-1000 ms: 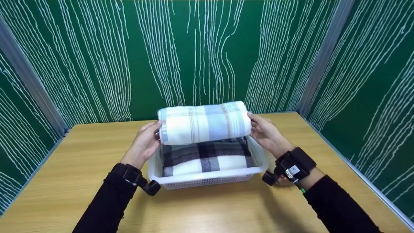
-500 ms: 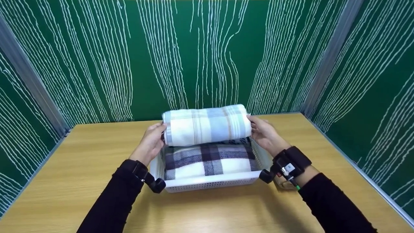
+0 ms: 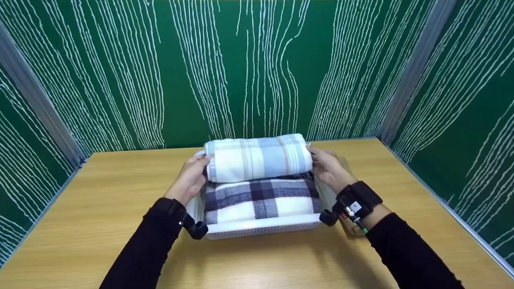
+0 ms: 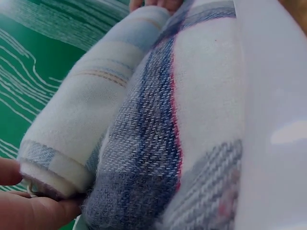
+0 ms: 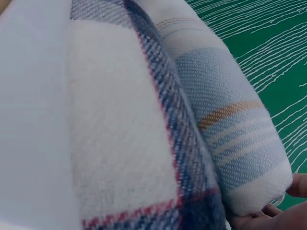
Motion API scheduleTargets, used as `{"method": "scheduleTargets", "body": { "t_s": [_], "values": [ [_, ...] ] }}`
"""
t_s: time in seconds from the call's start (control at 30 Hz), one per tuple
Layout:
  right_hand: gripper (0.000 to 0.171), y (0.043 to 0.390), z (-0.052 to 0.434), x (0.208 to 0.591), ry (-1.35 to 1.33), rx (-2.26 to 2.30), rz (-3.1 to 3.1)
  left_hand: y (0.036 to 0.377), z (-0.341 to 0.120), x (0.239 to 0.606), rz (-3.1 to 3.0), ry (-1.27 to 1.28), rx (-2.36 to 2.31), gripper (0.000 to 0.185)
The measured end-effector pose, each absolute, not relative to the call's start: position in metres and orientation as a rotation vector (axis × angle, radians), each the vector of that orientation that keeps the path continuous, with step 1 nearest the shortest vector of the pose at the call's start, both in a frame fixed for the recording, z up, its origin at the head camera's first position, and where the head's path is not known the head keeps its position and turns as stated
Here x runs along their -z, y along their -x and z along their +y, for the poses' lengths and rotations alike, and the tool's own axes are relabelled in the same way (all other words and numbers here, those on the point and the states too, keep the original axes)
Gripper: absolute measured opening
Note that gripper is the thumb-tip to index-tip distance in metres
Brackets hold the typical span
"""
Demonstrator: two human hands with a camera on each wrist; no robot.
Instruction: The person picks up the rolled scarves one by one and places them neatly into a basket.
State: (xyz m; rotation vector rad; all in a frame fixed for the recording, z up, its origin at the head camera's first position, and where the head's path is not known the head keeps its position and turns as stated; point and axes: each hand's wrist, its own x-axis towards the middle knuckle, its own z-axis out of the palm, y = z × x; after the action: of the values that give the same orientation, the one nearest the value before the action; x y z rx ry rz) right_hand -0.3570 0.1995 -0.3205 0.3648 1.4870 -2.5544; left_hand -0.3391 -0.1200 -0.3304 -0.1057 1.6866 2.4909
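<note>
Now my hands hold a rolled towel (image 3: 259,157).
Left hand (image 3: 192,179) and right hand (image 3: 330,167) grip its ends above the basket (image 3: 263,229).

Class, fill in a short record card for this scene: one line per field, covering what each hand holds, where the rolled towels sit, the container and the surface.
Left hand: left hand grips the left end of the light blue plaid roll
Right hand: right hand grips that roll's right end
Light roll's place: far side of the basket, against the dark plaid roll
Dark roll's place: lying in the white basket, near side
Surface: wooden table
Backdrop: green walls with white lines
</note>
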Motion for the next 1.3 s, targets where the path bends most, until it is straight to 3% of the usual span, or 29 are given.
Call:
{"method": "scheduleTargets", "body": {
  "t_s": [0.3,0.43,0.57,0.67,0.87,1.07,1.3],
  "values": [
    [0.008,0.357,0.198,0.327,-0.327,2.468,1.610,0.342,-0.120,0.333,1.620,0.163,-2.484,0.041],
    [0.015,0.354,0.199,0.322,-0.328,2.396,1.678,0.339,-0.117,0.328,1.690,0.217,-2.426,0.041],
    [0.013,0.350,0.207,0.316,-0.321,2.358,1.682,0.329,-0.121,0.317,1.761,0.266,-2.336,0.055],
    [0.024,0.344,0.218,0.309,-0.303,2.367,1.681,0.317,-0.128,0.307,1.839,0.265,-2.266,0.069],
    [0.050,0.329,0.248,0.299,-0.152,2.295,1.932,0.293,-0.153,0.294,2.161,0.164,-2.034,0.072],
    [0.056,0.318,0.277,0.312,-0.106,1.923,2.451,0.278,-0.166,0.312,2.316,0.141,-1.747,0.074],
    [0.071,0.309,0.302,0.348,-0.095,1.493,2.667,0.269,-0.154,0.355,2.247,0.103,-1.853,0.063]
  ]
}}
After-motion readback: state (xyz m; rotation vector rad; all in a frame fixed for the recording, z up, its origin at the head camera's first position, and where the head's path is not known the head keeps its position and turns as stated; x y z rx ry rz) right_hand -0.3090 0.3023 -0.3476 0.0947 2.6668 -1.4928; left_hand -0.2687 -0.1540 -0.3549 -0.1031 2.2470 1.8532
